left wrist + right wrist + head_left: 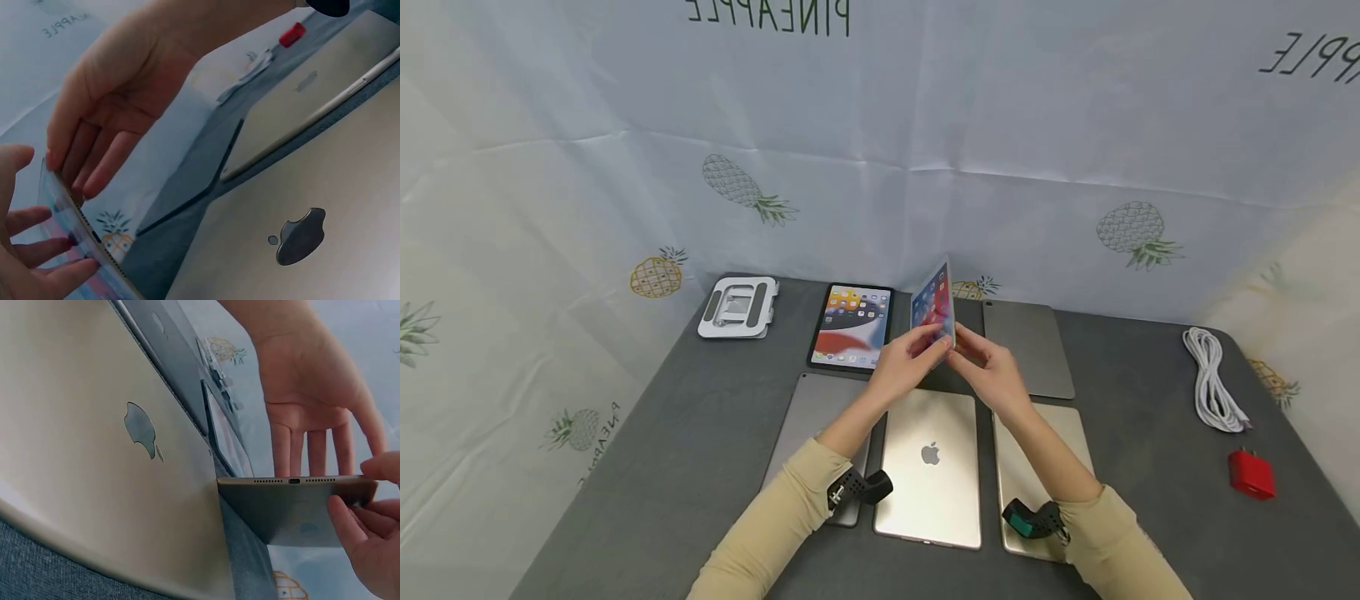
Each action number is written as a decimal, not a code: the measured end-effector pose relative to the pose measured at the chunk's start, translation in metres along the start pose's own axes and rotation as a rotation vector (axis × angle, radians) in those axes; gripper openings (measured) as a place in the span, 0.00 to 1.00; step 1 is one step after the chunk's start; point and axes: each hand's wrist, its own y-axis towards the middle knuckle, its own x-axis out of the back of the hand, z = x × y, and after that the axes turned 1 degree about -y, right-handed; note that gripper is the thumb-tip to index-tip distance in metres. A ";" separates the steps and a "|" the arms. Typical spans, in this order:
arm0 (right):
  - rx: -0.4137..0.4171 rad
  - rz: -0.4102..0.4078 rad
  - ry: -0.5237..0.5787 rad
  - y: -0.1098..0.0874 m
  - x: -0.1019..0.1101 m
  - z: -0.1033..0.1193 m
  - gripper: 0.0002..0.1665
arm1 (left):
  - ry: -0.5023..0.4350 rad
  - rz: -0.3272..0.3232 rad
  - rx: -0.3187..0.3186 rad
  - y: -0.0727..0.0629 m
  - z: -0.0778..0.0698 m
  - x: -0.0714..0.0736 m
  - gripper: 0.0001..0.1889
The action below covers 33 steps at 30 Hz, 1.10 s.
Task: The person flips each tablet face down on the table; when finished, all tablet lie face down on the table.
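Observation:
A small tablet (932, 300) stands upright between both hands, its lit screen turned left. My right hand (988, 371) pinches its near edge at a corner, thumb on the edge and fingers against the grey back (294, 519). On the other side my left hand (906, 362) touches the screen with extended fingers, the thumb held apart from the glass. The bottom edge with its charging port (294, 481) faces the person. Below the hands lies a gold tablet (925, 500), back up with an apple logo. Another gold tablet (1015, 471) lies under the right forearm.
A grey tablet (801, 429) lies face down at left, a darker one (1028, 350) at back right. Behind the left hand is a black-framed tablet (850, 329), screen lit. A white folding stand (737, 307), white cable (1210, 379) and red charger (1251, 475) lie farther out.

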 end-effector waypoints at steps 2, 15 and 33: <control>0.039 0.035 -0.037 0.000 -0.003 0.001 0.35 | -0.002 -0.014 0.009 0.001 -0.002 0.003 0.28; 0.101 0.213 0.063 0.004 -0.019 -0.006 0.38 | 0.025 -0.089 -0.030 0.005 -0.003 0.020 0.27; -0.186 0.180 0.181 0.003 -0.017 -0.032 0.33 | -0.235 -0.141 -0.042 0.002 0.006 0.018 0.24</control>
